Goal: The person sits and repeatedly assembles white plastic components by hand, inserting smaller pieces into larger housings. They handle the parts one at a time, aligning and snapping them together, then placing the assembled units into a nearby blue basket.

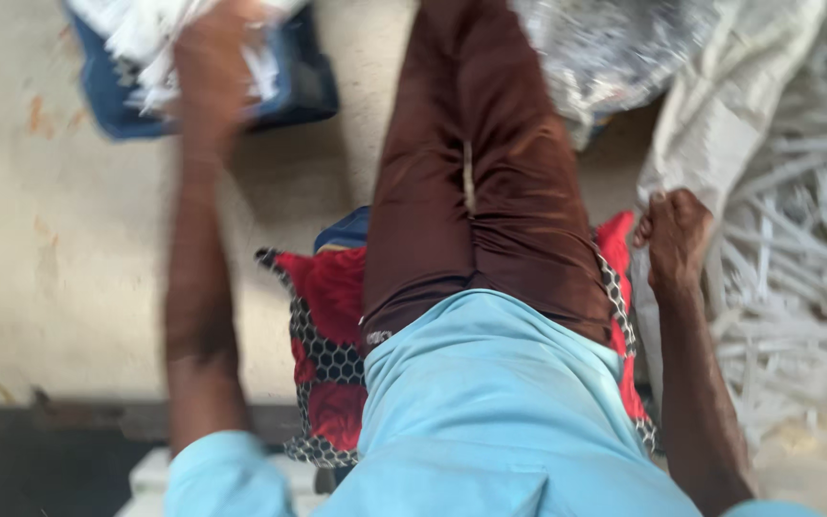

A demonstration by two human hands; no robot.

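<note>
My left hand (211,72) is blurred with motion at the top left, over a blue tray (306,88) piled with white strips (141,33); whether it holds any strips I cannot tell. My right hand (674,237) is closed on the edge of a white sack (720,105) at the right, next to a big heap of white strips (806,258). My leg in brown trousers (476,182) stretches forward between the two hands.
I sit on a red patterned cushion (323,335) on a pale concrete floor (50,239). A shiny crumpled plastic bag (610,48) lies at the top beyond my knee. A dark ledge (50,450) runs along the lower left.
</note>
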